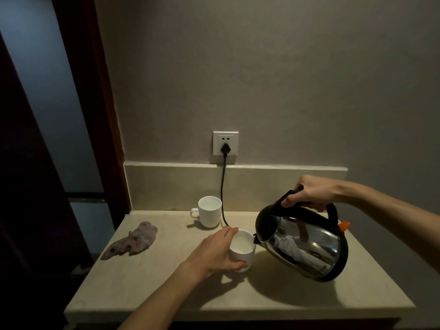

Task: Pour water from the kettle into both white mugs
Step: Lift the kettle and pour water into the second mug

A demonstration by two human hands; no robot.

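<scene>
Steel kettle (307, 244), black lid + handle, tilted down-left at lower right of frame. Right hand (309, 195) has fingers curled tight round the top handle, carrying it clear of the counter (147, 282). Spout tip sits right at the rim of the near mug (241, 248), center-bottom of frame. Left hand (217, 252) wraps that mug from its left side, thumb low on the wall, fingers over the far rim, steadying it. Mug looks part full of water; can't tell if a stream is running now, light too dim.

Key relation: spout points left toward near mug, kettle's long axis leaning that way, so right hand only needs wrist tilt to pour or stop. Far mug (209, 211) stands upper left of near one, well apart, handle to frame left, water inside pretty high. Judged: 2nd mug in progress, task near done.

Other stuff: black cord (223, 194) drops from wall socket (225, 142) between the mugs, ends behind left fingers. Purple rag (133, 244) at left, out of the way.
</scene>
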